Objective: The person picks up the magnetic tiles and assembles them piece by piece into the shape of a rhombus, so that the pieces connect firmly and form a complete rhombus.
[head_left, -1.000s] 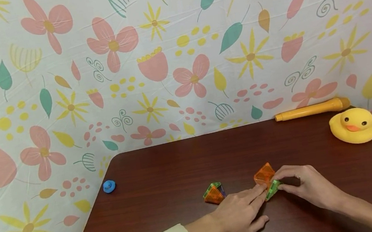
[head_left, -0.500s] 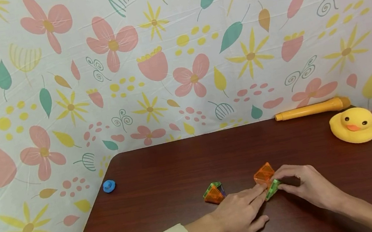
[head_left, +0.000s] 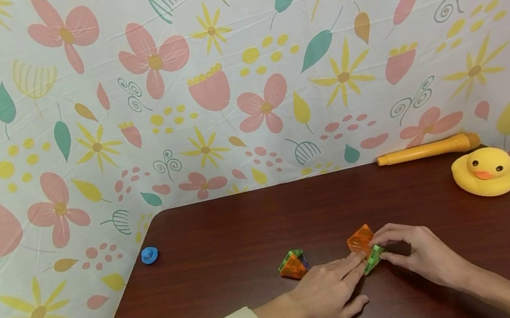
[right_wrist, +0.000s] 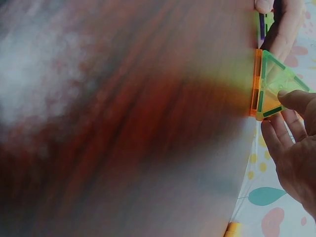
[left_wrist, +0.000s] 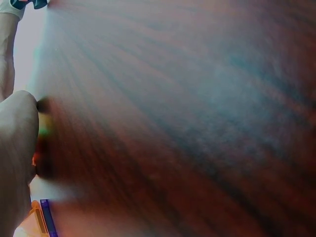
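Observation:
A small build of magnetic tiles stands on the dark wooden table (head_left: 225,227): an orange tile (head_left: 359,240) leans against a green triangular tile (head_left: 373,260). My right hand (head_left: 385,249) pinches the green tile from the right, fingers curled over it. My left hand (head_left: 358,266) lies flat on the table, its straight fingers touching the green tile from the left. The right wrist view shows the green triangle (right_wrist: 276,81) joined to the orange tile (right_wrist: 256,84), with my right thumb on its corner. A second small orange and green pyramid (head_left: 292,264) sits just left of my left hand.
A yellow rubber duck (head_left: 486,171) and a long orange stick (head_left: 428,149) lie at the table's back right. A small blue toy (head_left: 149,255) sits just off the left edge. Floral cloth (head_left: 225,77) walls in the back and sides.
My right hand's fingers have drawn slightly closer over the orange tile, which sits a touch lower. The left hand has not moved.

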